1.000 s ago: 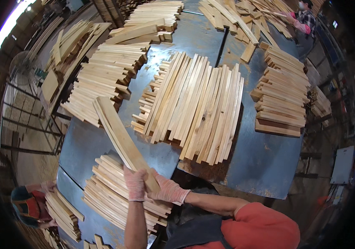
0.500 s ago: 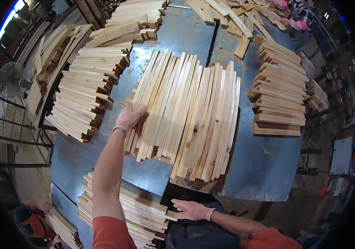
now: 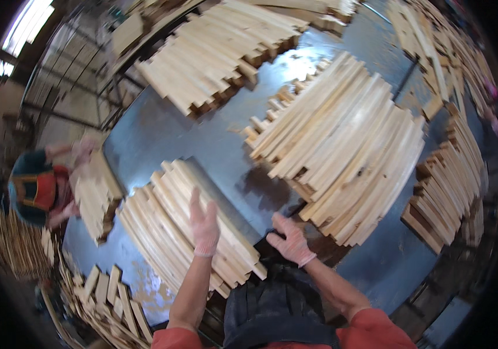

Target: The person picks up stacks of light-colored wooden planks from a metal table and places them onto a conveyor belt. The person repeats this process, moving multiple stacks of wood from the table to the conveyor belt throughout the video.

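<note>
My left hand (image 3: pixel 204 227), in a pale pink work glove, is open above a near bundle of wooden strips (image 3: pixel 161 227); whether it touches the wood I cannot tell. In a like glove, my right hand (image 3: pixel 293 239) is open at the table's near edge, its thumb apart from its fingers. It holds nothing and lies between the near bundle and a larger bundle of wooden strips (image 3: pixel 348 134) to its upper right. Both bundles rest side by side on the blue-grey metal table (image 3: pixel 190 142), their ends uneven.
Another stack of strips (image 3: pixel 220 49) sits at the far left, and one more stack (image 3: pixel 449 180) at the right. A co-worker (image 3: pixel 39 186) handles a small stack (image 3: pixel 94 192) at the left. Loose boards (image 3: pixel 417 46) lie far right, with offcuts (image 3: pixel 109 296) at lower left.
My view has swung left. My left hand has come away from the larger bundle to the near one. The right hand has moved off the near bundle's end.
</note>
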### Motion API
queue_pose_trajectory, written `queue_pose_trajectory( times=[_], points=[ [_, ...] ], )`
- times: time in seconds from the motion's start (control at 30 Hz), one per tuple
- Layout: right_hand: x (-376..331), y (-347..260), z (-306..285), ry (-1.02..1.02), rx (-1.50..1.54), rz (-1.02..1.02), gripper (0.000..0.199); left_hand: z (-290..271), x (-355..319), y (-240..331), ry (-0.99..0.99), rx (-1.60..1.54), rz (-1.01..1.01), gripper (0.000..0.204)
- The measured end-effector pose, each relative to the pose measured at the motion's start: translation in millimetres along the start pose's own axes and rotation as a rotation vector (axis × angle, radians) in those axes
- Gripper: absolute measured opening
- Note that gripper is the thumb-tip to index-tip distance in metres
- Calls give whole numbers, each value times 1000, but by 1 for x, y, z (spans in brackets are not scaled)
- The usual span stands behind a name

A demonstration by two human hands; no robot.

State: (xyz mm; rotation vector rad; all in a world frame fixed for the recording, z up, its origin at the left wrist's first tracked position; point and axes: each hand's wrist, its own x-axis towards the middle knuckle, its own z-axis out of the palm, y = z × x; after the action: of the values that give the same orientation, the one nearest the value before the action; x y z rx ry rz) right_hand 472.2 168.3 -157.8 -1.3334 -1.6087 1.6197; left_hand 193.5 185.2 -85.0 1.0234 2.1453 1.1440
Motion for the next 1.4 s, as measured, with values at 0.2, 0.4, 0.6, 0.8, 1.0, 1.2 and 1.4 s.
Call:
queue_pose_trajectory(
  times=[0.2, 0.4, 0.6, 0.8, 1.0, 1.2, 1.4],
  points=[
    [84, 16, 60, 8, -126, -121, 77, -213, -124, -197, 452, 248, -330, 65],
    [133, 18, 152, 33, 59, -177, 67, -304, -147, -391, -123, 909, -403, 58],
    [109, 6, 214, -116, 448, 170, 72, -274, -129, -363, 81, -143, -761, 64],
    [89, -10, 201, -168, 498, 279, 74, -275, -123, -294, 171, -856, -655, 85],
    [65, -11, 160, -282, 383, 527, 57, -254, -152, -284, 61, -998, -758, 71],
    [34, 0, 105, -407, 459, 527, 53, -221, -223, -244, 112, -1068, -742, 74],
    [8, -21, 82, -569, 452, 544, 73, -208, -315, -181, 328, -1108, -641, 70]
  ],
)
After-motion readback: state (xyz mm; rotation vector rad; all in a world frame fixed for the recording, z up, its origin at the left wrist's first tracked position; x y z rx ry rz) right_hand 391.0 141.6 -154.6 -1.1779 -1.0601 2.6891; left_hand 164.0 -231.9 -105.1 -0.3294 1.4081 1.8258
